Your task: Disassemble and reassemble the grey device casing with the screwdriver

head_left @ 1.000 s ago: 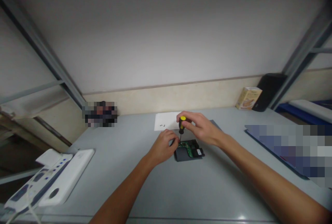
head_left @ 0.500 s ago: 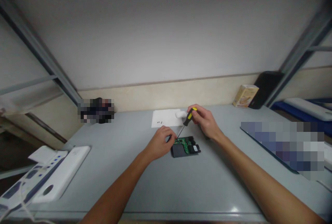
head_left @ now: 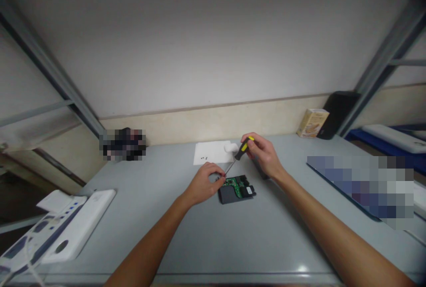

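A yellow and black screwdriver is gripped by its handle in my right hand, tilted with its thin shaft pointing down to the left. Its tip meets the back left corner of a dark grey electronic device, whose green circuit board is exposed. My left hand pinches at that same corner, fingertips right beside the screwdriver tip. Whether a small screw sits between those fingers cannot be made out. Behind the device, several tiny dark screws lie on white paper.
A white rounded object rests on the paper's right side. At the left stands a white power strip beside a long white case. A yellow box and a black panel lean at the back right. Blurred items flank the grey table.
My right hand has shifted right, and the screwdriver has gone from nearly upright to tilted. Its tip has drawn slightly to the device's corner by my left fingers. The view shifted a little.
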A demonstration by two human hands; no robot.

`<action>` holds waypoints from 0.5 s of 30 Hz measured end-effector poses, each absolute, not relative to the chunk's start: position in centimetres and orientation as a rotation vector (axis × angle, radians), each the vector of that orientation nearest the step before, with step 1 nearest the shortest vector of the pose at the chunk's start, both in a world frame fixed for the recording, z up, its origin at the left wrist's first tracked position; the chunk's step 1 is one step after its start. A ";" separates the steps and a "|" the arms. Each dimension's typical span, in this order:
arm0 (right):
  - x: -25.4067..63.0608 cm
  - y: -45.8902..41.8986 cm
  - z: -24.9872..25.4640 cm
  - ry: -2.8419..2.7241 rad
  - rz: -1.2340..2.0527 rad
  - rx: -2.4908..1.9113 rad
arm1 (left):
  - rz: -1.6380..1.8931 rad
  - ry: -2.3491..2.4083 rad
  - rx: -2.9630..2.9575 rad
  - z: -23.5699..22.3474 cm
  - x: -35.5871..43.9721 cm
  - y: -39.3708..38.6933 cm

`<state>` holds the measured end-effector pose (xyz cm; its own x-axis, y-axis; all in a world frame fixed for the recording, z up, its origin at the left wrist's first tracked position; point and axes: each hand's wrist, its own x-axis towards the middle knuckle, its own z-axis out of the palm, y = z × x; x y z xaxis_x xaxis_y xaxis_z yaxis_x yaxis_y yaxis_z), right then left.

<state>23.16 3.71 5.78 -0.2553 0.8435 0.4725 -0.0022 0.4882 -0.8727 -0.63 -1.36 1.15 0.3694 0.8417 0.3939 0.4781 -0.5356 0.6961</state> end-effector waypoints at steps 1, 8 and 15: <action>23.2 3.7 5.7 -1.632 0.961 -0.732 | 1.032 1.139 2.153 1.1 -0.6 -1.3; 23.1 3.9 5.6 -1.650 0.963 -0.723 | 1.068 1.158 2.118 1.0 -0.6 -1.2; 23.2 3.8 5.6 -1.675 0.931 -0.746 | 1.032 1.139 2.144 1.7 -0.7 -1.6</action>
